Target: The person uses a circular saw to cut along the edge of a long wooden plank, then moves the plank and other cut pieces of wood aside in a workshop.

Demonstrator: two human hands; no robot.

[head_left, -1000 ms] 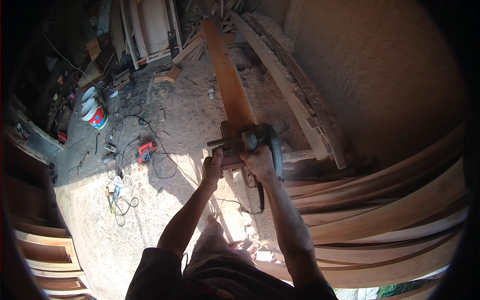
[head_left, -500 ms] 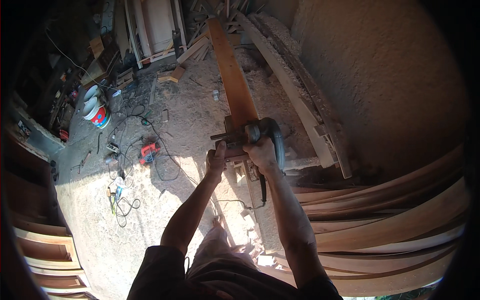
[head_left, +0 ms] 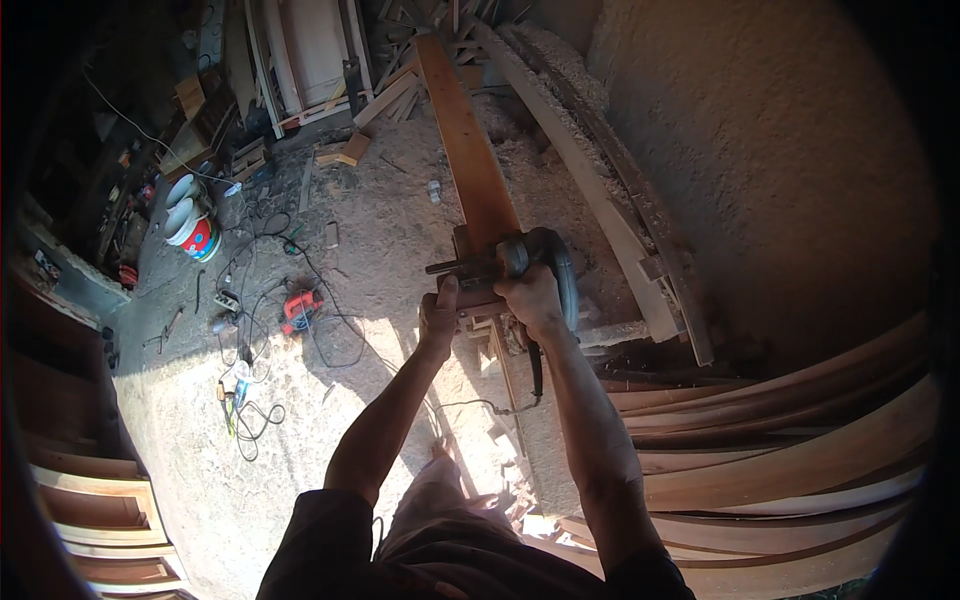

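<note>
The right grip is closed around the handle of a dark power tool, fingers wrapped and wrist straight behind it; the left grip is curled at the tool's left side, thumb uppermost, though whether it clasps the tool's base or the wood beneath, and how tightly, I cannot tell; the tool sits over the near end of a long orange-brown plank, its rounded housing to the right of the right grip; the plank runs away from the person toward a heap of wood scraps; a cord drops from the rear of the tool and trails left at floor level; a small pale bottle is just left of the plank; to the right, long beams lie strewn with shavings beside a rough wall; nearer the person on that side, many boards are stacked; on the left, a red power tool rests on the floor among tangled cables; farther left stand white buckets, the nearest bearing a red patch; pale wooden frames fill the lower left.
</note>
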